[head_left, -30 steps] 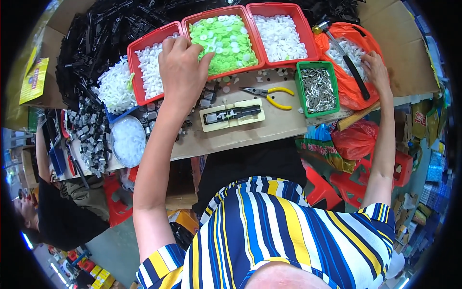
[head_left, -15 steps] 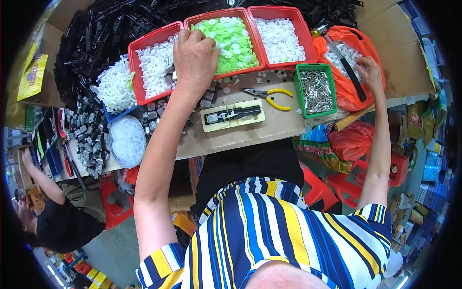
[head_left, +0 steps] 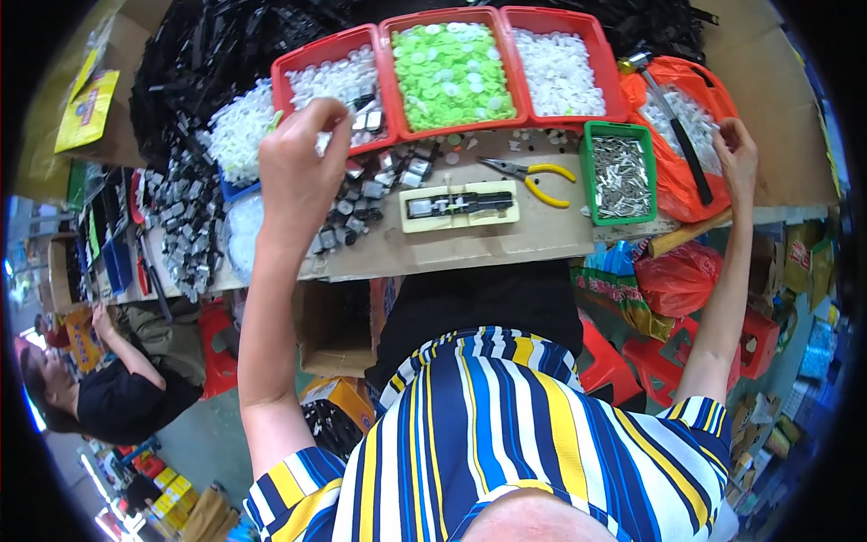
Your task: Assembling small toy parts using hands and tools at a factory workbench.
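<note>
Cream-coloured and shallow, a holder [head_left: 420, 223] cradles a black-and-silver assembly [head_left: 470, 204] on the workbench [head_left: 542, 239], between my two hands and nearer my body than either. My left hand [head_left: 298, 155] hangs to its left, beyond a scatter of metallic blocks [head_left: 370, 187], the fingers curled toward the thumb; whether they pinch a small part, I cannot tell. It covers the near corner of a red tray [head_left: 325, 51] of white pieces. My right hand [head_left: 741, 155] is well apart from the holder, to its right, fingers bent at the rim of an orange bag [head_left: 682, 200] of white parts; I cannot tell whether they grip anything.

Yellow-handled pliers [head_left: 522, 171] lie just beyond the holder, beside a green box [head_left: 623, 219] of metal pins. A hammer [head_left: 693, 161] rests across the bag. Farther off, a middle red tray [head_left: 462, 128] brims with green discs, next to a right-hand one [head_left: 607, 77] of white pieces, with black parts [head_left: 226, 63] heaped behind. At far left, a co-worker [head_left: 117, 397] in a black top sits along the bench.
</note>
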A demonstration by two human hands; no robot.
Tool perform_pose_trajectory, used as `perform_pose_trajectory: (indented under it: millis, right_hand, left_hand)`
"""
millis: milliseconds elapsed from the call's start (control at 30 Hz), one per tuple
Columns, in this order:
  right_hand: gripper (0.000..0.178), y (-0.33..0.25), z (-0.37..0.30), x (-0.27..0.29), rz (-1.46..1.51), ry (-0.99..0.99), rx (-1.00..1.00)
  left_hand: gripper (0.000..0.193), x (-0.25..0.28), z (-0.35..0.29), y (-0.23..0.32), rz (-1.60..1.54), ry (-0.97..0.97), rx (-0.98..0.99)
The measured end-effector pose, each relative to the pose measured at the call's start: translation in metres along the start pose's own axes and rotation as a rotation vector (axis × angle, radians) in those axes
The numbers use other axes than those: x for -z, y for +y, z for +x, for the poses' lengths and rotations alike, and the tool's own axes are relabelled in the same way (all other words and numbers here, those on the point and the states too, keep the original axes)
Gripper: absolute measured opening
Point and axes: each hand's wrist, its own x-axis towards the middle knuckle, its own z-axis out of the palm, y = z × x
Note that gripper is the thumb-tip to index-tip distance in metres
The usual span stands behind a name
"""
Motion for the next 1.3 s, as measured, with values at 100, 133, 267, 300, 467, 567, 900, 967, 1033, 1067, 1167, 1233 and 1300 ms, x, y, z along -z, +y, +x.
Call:
perform_pose_trajectory:
  millis: [100,133,267,300,467,567,900,967,1033,1067,1167,1233,1300]
  right_hand:
    - [0.009,-0.008,0.001,0.003,0.025,0.012,0.041]
    - [0.011,-0.001,0.002,0.009,0.022,0.009,0.066]
    - [0.016,-0.016,0.010,-0.003,0.082,-0.018,0.083]
    - [0.016,-0.024,0.012,-0.006,0.080,-0.020,0.095]
    - [0.015,-0.070,0.014,-0.021,0.011,-0.034,0.198]
    - [0.012,-0.085,0.014,-0.025,-0.057,-0.046,0.182]
    - [0.015,-0.120,-0.003,-0.027,-0.004,-0.075,0.201]
    - [0.016,-0.129,-0.011,-0.031,0.019,-0.081,0.191]
    - [0.018,-0.146,-0.016,-0.036,0.069,-0.086,0.178]
    - [0.018,-0.152,-0.021,-0.042,0.069,-0.084,0.175]
    - [0.020,-0.172,-0.029,-0.058,0.177,-0.148,0.159]
    - [0.020,-0.175,-0.032,-0.067,0.142,-0.155,0.177]
    - [0.018,-0.181,-0.036,-0.074,0.137,-0.156,0.223]
  left_hand:
    - [0.009,0.037,-0.029,-0.015,0.092,0.006,0.083]
    - [0.009,0.045,-0.038,-0.022,0.110,0.016,0.080]
    - [0.009,0.072,-0.077,-0.039,0.229,-0.030,0.143]
    - [0.009,0.075,-0.085,-0.046,0.249,-0.066,0.097]
    - [0.006,0.072,-0.105,-0.060,0.440,-0.232,-0.004]
    - [0.006,0.064,-0.107,-0.068,0.499,-0.249,-0.059]
    - [0.005,0.068,-0.114,-0.069,0.432,-0.169,0.004]
    - [0.005,0.074,-0.112,-0.061,0.432,-0.182,0.021]
    - [0.005,0.081,-0.114,-0.058,0.433,-0.191,0.045]
    - [0.005,0.078,-0.116,-0.060,0.445,-0.218,0.046]
    - [0.005,0.078,-0.123,-0.057,0.456,-0.271,0.052]
    - [0.005,0.078,-0.127,-0.050,0.444,-0.281,0.057]
    - [0.004,0.083,-0.130,-0.042,0.462,-0.257,0.065]
